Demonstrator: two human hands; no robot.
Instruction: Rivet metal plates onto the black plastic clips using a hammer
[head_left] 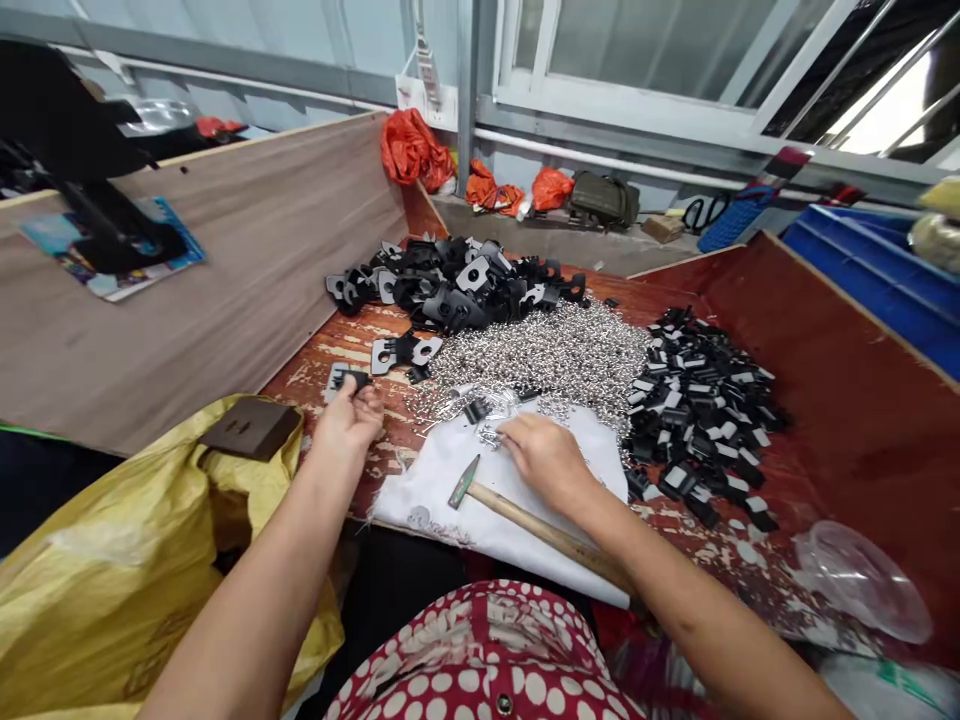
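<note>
My left hand is closed on a black plastic piece with a light grey plate, at the left of the worktop. My right hand is bent over a white cloth, fingertips pinched together beside a few small shiny metal pins. What lies between those fingertips is hidden. A hammer with a wooden handle rests on the cloth, its handle passing under my right forearm. Just beyond the fingers sits a small black part. A large heap of shiny metal pins spreads behind the cloth.
Black and grey plastic pieces are piled at the back, smaller black parts at the right. Wooden boards wall the worktop. A yellow sack stands at left, a clear plastic tub at right, a blue crate beyond.
</note>
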